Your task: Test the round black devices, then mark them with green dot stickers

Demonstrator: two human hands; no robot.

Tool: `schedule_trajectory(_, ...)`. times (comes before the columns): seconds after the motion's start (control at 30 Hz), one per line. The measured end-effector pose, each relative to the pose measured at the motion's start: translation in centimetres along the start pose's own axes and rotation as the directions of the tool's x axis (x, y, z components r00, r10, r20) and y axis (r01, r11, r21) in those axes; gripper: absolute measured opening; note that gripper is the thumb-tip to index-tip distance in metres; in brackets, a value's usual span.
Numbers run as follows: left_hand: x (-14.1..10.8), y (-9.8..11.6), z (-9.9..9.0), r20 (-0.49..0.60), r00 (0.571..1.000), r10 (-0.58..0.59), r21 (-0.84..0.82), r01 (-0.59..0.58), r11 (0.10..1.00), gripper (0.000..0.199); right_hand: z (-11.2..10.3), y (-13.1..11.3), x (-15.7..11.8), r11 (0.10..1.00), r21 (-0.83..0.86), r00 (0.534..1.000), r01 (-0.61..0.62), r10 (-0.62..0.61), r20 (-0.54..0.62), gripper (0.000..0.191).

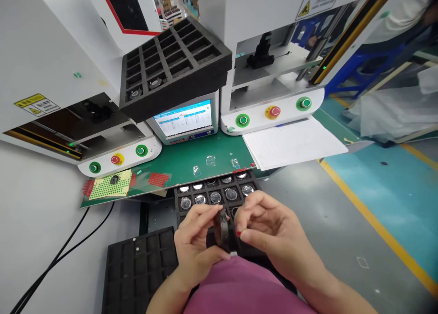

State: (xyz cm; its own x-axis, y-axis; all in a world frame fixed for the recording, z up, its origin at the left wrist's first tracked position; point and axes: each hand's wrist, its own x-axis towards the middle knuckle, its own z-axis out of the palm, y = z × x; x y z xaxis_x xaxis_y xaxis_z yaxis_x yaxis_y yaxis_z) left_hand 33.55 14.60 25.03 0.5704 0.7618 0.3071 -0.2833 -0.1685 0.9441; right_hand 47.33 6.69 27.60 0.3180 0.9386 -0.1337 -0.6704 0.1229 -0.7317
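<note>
My left hand point(196, 238) grips a dark round watch-like case point(222, 229) by its edges, with the case turned on its side. Close to its right, my right hand point(268, 222) pinches a tiny red piece point(238, 233) between thumb and fingertip. The two hands are a short distance apart, level with each other. Behind and partly under them, a black foam tray point(223, 189) holds several round, shiny-faced cases in its compartments.
A green bench point(185, 161) bears red sticker sheets point(158, 180), a yellow sheet with green dots point(108, 184) and white papers point(294, 140). Two button-fitted machines flank a screen point(185, 117), with a foam tray point(178, 83) above it. Another foam tray point(137, 273) lies lower left.
</note>
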Motion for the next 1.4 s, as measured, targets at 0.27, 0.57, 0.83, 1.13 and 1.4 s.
schedule_trajectory(0.27,-0.5,-0.4,-1.1,0.104,0.991,0.084,0.147,-0.099,0.984,0.06,0.3,0.3,0.4,0.952,0.18,0.968,-0.246,0.231,0.101,0.043)
schedule_trajectory(0.57,0.1,0.3,-1.6,0.166,0.978,0.125,0.256,-0.165,0.952,0.06,0.4,0.1,0.2,0.947,0.154,0.959,-0.283,0.276,0.066,0.045)
schedule_trajectory(0.83,0.8,0.9,-2.1,0.236,0.947,0.217,0.364,-0.293,0.884,0.062,0.4,-0.2,0.1,0.961,0.128,0.969,-0.245,0.237,0.075,0.041)
schedule_trajectory(1.13,1.1,1.5,-2.4,0.279,0.933,0.228,0.397,-0.328,0.857,0.061,0.5,-0.8,0.3,0.967,0.048,0.967,-0.25,0.248,0.051,0.039)
schedule_trajectory(1.4,1.1,1.4,-2.3,0.247,0.949,0.196,0.292,-0.266,0.919,0.062,0.3,-0.3,0.6,0.924,0.122,0.932,-0.362,0.354,0.081,0.05)
